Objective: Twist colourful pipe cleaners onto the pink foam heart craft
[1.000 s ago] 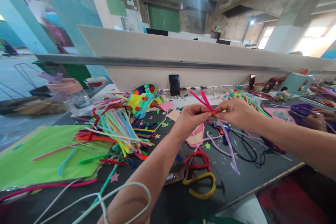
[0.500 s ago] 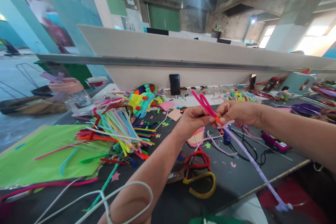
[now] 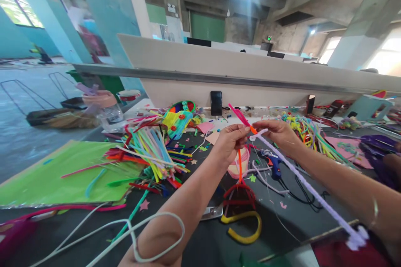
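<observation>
My left hand pinches a pink pipe cleaner that sticks up and to the left, with an orange pipe cleaner hanging straight down below the fingers. My right hand is closed just to its right, pinching the same joint and a long lilac pipe cleaner that runs down to the lower right. Both hands hover above the dark table. A white cord loops over my left forearm.
A heap of coloured pipe cleaners lies on a green sheet at left. Red and yellow bent pieces, scissors and a blue glue gun lie below the hands. A phone leans on the partition. Another person's hand is at far right.
The view shifted right and up a little. An orange pipe cleaner now hangs below my left hand, and the lilac one stretches further down to the right.
</observation>
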`<state>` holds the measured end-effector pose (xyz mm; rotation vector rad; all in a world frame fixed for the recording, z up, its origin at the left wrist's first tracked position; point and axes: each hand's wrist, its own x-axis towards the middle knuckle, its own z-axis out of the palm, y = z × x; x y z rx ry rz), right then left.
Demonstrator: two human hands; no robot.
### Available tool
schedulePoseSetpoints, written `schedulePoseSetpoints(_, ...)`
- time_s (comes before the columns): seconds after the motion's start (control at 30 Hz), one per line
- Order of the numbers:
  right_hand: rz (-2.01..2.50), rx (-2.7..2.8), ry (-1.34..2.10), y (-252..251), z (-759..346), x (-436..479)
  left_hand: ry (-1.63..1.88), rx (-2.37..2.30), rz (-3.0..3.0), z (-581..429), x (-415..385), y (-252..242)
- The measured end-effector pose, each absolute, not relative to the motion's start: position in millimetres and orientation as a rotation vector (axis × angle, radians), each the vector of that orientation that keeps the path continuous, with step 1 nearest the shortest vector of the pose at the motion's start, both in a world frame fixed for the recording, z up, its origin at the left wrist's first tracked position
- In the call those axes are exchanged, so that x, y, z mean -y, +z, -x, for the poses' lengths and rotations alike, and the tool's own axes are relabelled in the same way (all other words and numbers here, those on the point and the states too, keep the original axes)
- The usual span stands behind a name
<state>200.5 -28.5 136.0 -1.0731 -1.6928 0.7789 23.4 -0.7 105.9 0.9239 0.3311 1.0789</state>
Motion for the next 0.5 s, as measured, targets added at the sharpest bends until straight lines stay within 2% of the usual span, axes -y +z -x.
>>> schedulePoseSetpoints(0.07, 1.017, 1.786, 0.445, 128.7, -200.9, 27.9, 1.018, -0.358, -0.866, -26.3, 1.4, 105.6)
schedulePoseSetpoints(0.17, 0.942, 1.872, 0.194, 119.1, -202.7, 24.0, 0.965, -0.408, -0.806, -32.1, 3.0, 103.5)
schedulePoseSetpoints(0.5, 0.846, 1.99, 0.179, 82.7, -216.3, -8.6, 0.87, -0.517, -0.659, -44.0, -6.5, 85.1)
